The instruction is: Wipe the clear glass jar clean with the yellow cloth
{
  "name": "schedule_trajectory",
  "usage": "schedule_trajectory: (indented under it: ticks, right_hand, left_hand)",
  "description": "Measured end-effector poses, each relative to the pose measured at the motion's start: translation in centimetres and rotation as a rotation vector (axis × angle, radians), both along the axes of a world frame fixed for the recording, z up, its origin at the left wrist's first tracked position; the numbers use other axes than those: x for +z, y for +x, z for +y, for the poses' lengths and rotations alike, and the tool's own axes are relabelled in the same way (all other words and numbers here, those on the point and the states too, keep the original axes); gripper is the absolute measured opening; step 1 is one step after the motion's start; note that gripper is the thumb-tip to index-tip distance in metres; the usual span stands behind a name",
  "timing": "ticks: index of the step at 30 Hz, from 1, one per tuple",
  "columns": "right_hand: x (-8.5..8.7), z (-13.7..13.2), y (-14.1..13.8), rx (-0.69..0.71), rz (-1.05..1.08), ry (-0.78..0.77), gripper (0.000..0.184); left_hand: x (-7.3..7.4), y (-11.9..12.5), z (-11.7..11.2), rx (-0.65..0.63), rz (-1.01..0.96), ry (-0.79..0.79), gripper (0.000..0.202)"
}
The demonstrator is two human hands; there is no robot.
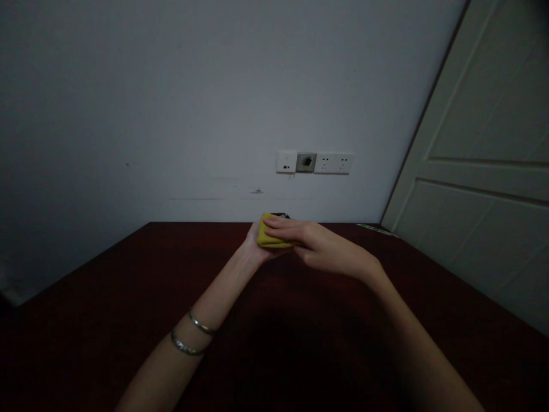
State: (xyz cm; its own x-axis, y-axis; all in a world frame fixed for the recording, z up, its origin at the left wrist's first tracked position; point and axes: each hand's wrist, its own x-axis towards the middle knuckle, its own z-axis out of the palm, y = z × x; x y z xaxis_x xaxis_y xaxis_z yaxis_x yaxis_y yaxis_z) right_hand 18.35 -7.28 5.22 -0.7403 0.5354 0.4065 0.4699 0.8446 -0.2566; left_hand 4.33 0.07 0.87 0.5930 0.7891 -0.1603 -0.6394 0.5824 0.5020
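A folded yellow cloth [266,236] is held up above the dark red tabletop [180,269], near its far edge. My right hand [315,243] lies over the cloth from the right, its fingers pressed together on it. From the left, my left hand [254,242] supports the cloth's side and underside, with its fingers mostly hidden. A dark, glossy object [281,215] shows a thin edge just beyond the cloth, between my hands. The rest of that object is covered, so its kind cannot be made out. Two silver bangles [189,340] circle my left forearm.
Behind the table rises a pale wall [193,114] with scuff marks. A row of sockets and switch plates [333,163] is fixed to it. A white panelled door [484,171] stands along the right side. A thin flat strip [377,230] lies at the table's far right edge.
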Motion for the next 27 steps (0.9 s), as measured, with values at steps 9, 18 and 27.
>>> schedule_trajectory:
  ticks: [9,18,27]
  right_hand:
    - [0.6,0.2,3.1,-0.033,0.06,-0.012,0.078]
    - [1.4,0.6,4.9,-0.112,0.196,-0.14,0.066]
    - [0.4,2.0,2.9,-0.153,0.169,0.201,0.061]
  left_hand:
    - [0.7,-0.3,0.2,0.076,0.177,0.098,0.027]
    - [0.6,-0.6,-0.2,0.009,0.302,0.064,0.04]
    - [-0.6,-0.1,-0.1,-0.167,0.29,0.15,0.047]
